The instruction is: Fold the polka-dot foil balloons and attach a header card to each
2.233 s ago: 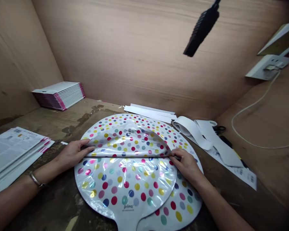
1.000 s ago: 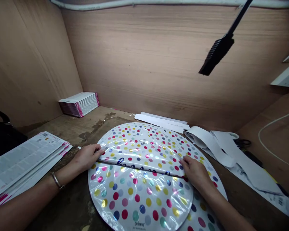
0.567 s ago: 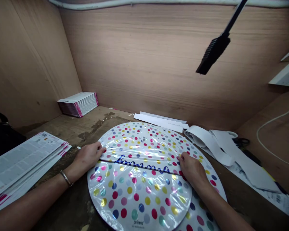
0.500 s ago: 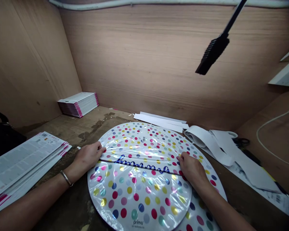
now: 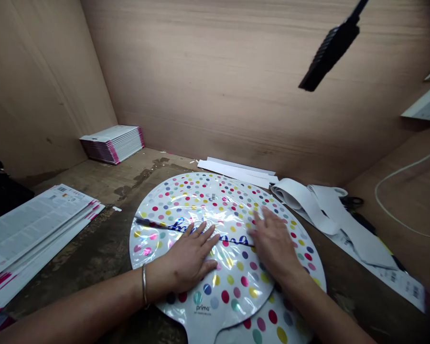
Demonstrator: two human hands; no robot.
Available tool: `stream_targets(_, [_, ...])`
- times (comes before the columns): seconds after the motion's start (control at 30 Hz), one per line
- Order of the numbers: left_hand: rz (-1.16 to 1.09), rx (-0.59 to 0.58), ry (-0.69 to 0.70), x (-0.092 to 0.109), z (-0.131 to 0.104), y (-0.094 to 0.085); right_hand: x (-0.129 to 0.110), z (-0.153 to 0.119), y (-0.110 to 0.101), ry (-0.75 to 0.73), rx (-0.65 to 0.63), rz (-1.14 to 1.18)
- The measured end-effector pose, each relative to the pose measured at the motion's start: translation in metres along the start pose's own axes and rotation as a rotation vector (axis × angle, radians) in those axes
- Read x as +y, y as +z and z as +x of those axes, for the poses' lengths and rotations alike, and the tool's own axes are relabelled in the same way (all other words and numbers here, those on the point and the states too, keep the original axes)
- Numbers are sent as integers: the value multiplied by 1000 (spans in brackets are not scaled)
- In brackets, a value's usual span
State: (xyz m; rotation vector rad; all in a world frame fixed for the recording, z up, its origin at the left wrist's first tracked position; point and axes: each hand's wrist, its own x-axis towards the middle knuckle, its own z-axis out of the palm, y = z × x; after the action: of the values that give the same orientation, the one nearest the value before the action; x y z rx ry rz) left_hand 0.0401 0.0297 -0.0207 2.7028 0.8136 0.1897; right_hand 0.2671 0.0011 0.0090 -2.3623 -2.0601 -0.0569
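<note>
A shiny white foil balloon (image 5: pixel 236 298) with coloured dots lies flat in front of me, its tail toward me. Its upper part is folded over along a line that crosses the blue lettering, and more dotted balloons (image 5: pixel 301 236) lie under it. My left hand (image 5: pixel 191 258) rests on its middle, palm down with fingers spread. At the right end of the fold is my right hand (image 5: pixel 274 241), slightly blurred, its fingers stretched out over the foil. Neither hand grips anything. Part of the lettering is hidden by my left hand.
Printed card sleeves (image 5: pixel 39 234) lie at left, and a neat stack of them (image 5: pixel 112 145) stands in the back corner. White strips (image 5: pixel 236 172) lie along the back wall. A label roll (image 5: pixel 329 215) and black-handled scissors (image 5: pixel 353 203) are at right. A black device (image 5: pixel 329 55) hangs above.
My left hand has left the fold's left end and moved right and nearer, onto the balloon's middle. My right hand has released the fold's edge and opened. The fold now lies flatter.
</note>
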Motion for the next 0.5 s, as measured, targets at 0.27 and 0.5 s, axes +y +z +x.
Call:
stream_targets(0.27, [9,18,-23,-9,-3,1,21,-53,20,-116,-254,194])
stream_targets(0.5, [22,-8,-22,0,1,-6,45,-47,7,-161,64,21])
